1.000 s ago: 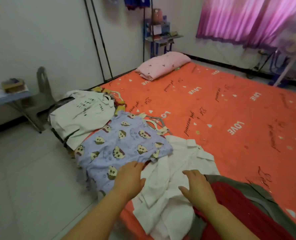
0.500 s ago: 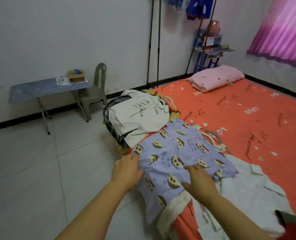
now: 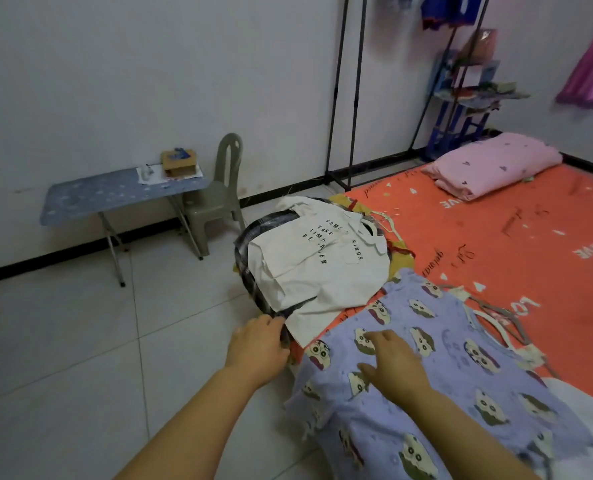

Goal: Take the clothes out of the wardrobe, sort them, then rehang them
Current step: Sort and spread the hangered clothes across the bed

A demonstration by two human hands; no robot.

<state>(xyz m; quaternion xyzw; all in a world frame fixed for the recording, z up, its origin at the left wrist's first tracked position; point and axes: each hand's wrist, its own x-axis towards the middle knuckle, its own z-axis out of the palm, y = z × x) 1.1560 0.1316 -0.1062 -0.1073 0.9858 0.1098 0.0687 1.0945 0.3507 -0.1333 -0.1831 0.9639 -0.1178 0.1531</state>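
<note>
A white T-shirt with black lettering lies on a dark plaid garment at the left edge of the orange bed. My left hand reaches the plaid garment's near hem, and its fingers curl onto the cloth. Nearer to me a purple garment with cartoon faces hangs over the bed edge. My right hand rests flat on it with fingers spread. Several empty hangers lie just beyond the purple garment. A yellow garment peeks out under the white T-shirt.
A black clothes rack stands against the wall behind the bed, with blue clothes hanging at its top. A pink pillow lies at the bed's far end. On the tiled floor to the left stand a grey plastic chair and a blue folding table.
The view has swung left. My left hand moved from the purple garment's edge to the plaid garment's hem. My right hand stays on the purple garment.
</note>
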